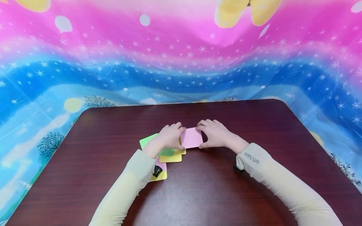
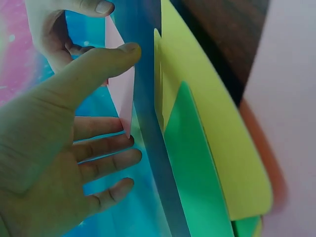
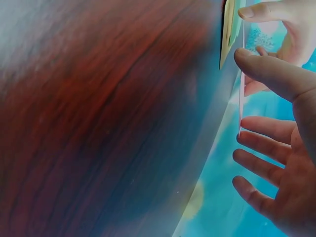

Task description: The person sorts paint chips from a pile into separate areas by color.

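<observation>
**A:** ok, where's the card and what are your hands up to?

**B:** The pink card (image 1: 192, 138) is just below the middle of the head view, and it looks lifted off the table (image 1: 226, 191) going by the wrist views. My left hand (image 1: 166, 138) pinches its left edge, thumb by the lower corner, fingers by the upper one. My right hand (image 1: 217, 135) pinches the right edge pretty much the same way. Spare fingers are just loosely spread.

**A:** anything else close by?

**B:** Yeah, to the left there's a loose overlapping pile: a green card (image 1: 147, 141) sticking out past my wrist and a yellow card (image 1: 171, 158) below my palm. My hand covers part of it, so I can't tell how many there are. Lower left, a second pink card (image 1: 162, 166) peeks out near the black wrist camera (image 1: 157, 171). The snowflake cloth (image 1: 181, 78) fills the top of the frame.

**A:** so which step is this, and what does the next move need?

**B:** I'd call it the two-handed hold on a single card. My guess is the next move calls for light, even pressure so it doesn't bow, and some care on the left, because my fingers are right by the pile and could nudge it.
</observation>
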### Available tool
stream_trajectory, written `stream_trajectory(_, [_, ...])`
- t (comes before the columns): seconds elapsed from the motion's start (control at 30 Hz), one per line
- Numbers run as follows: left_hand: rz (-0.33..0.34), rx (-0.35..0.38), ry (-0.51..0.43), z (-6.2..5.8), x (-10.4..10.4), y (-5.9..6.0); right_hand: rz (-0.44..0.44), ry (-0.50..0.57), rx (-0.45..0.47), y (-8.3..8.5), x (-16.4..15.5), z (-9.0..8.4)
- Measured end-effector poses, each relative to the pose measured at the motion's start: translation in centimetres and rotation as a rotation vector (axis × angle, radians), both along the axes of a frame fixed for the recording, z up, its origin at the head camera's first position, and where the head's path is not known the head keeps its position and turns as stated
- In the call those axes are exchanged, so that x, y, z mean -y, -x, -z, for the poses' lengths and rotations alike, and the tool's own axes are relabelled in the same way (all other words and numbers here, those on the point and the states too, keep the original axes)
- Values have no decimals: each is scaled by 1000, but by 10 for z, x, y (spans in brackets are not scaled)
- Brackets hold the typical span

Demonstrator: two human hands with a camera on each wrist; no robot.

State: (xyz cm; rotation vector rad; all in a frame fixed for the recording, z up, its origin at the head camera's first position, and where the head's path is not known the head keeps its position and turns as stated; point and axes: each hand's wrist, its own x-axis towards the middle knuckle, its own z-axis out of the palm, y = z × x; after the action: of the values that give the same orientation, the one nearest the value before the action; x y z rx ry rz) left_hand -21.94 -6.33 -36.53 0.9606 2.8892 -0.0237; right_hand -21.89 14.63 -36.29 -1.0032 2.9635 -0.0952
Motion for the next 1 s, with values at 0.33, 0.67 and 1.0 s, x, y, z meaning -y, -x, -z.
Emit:
stream_trajectory(0.33, [-8, 51, 7, 4, -11, 13, 27, -17, 17, 9, -6, 2])
stream_trajectory(0.67, [-28, 79, 13, 6, -20, 27, 48, -57, 28, 22, -11, 0])
stream_trajectory(1.0, [-38, 120, 15, 9, -30, 42, 72, -43, 66, 33, -18, 1])
